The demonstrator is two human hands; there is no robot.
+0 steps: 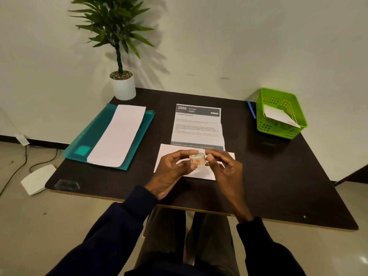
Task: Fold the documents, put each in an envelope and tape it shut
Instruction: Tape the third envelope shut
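Observation:
A small roll of tape is held above the middle of the dark table. My left hand grips the roll from the left, and my right hand pinches it from the right with thumb and fingers. Under my hands lies a white envelope, partly hidden. Behind it a printed document headed "2666 KITCHEN" lies flat, creased. At the left a long white envelope or folded sheet rests on a teal plastic folder.
A green plastic basket at the right back corner holds a white envelope. A blue pen lies beside it. A potted plant stands at the back left corner. A white device and cables lie on the floor.

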